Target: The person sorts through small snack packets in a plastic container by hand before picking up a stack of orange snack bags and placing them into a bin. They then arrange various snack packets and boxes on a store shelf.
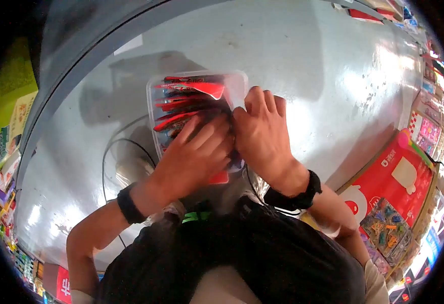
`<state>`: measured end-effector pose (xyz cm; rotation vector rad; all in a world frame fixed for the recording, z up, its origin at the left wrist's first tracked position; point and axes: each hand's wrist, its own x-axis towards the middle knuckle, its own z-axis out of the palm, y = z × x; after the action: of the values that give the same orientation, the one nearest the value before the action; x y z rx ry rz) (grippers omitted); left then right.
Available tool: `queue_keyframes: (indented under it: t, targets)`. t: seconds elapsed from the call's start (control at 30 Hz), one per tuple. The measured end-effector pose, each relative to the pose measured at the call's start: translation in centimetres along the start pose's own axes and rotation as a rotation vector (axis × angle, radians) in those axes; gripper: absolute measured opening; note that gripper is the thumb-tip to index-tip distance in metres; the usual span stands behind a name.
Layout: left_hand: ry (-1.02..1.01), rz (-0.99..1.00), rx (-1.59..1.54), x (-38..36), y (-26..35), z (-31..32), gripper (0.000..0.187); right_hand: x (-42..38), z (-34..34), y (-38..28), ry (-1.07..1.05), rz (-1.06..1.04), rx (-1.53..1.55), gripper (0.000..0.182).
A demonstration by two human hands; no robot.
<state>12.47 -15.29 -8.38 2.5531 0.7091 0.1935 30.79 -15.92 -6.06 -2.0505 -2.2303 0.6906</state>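
Observation:
A clear plastic box (153, 110) stands on the floor in front of me, holding several red-and-black packets (179, 119) stacked on edge. My left hand (196, 154) reaches over the near part of the box, its fingers bent and pressed together on the packets, the fingertips hidden among them. At the right rim is my right hand (263, 133), fingers curled in, thumb side toward the packets; what it grips is out of sight. The hands nearly touch. Part of a red packet (219, 178) shows below my left hand.
Grey shiny floor (277, 45) surrounds the box. A thin black cable (111, 144) loops on the left, by my shoes. Shelves of packaged goods line both sides, with a large red box (384, 177) at right and a green package (12, 96) at left.

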Motion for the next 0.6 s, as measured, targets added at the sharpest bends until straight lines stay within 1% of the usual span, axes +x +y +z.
queue_keyframes:
  t: [0.03,0.07,0.13,0.27,0.33,0.37,0.43,0.5,0.53,0.6]
  targets:
    - [0.002,-0.004,0.000,0.0,-0.1,-0.1,0.042,-0.3,0.2,-0.2,0.070,-0.025,-0.083,0.007]
    - [-0.020,0.003,0.003,-0.1,-0.2,-0.4,0.041,-0.4,0.6,-0.1,0.066,-0.029,-0.081,0.007]
    - [-0.050,0.011,0.002,-0.3,-0.3,-0.4,0.041,-0.7,1.6,0.2,0.186,-0.036,-0.156,0.011]
    - [-0.014,0.021,-0.016,-0.2,-0.4,0.1,0.043,0.0,2.1,1.3,0.170,-0.045,-0.137,0.014]
    - [-0.009,0.035,-0.011,-0.5,-0.5,-0.3,0.043,0.1,2.0,1.5,-0.055,-0.010,-0.016,0.015]
    - [0.009,0.044,-0.066,-0.7,-0.5,-0.5,0.044,0.0,2.6,1.8,0.036,-0.053,-0.031,0.016]
    - [0.029,0.047,-0.114,-1.2,-0.8,-1.3,0.044,0.0,2.5,1.8,0.051,-0.049,-0.067,0.017]
    - [0.183,-0.066,-0.096,-2.0,-1.1,-2.8,0.044,-0.3,2.5,1.5,0.050,-0.046,-0.081,0.018]
    - [0.173,-0.070,-0.093,-2.5,-1.5,-3.4,0.044,-0.6,1.6,1.3,0.070,-0.063,-0.024,0.019]
    - [0.238,-0.249,0.015,-2.5,-2.8,-4.3,0.043,-0.8,0.1,0.4,0.094,-0.075,0.034,0.020]
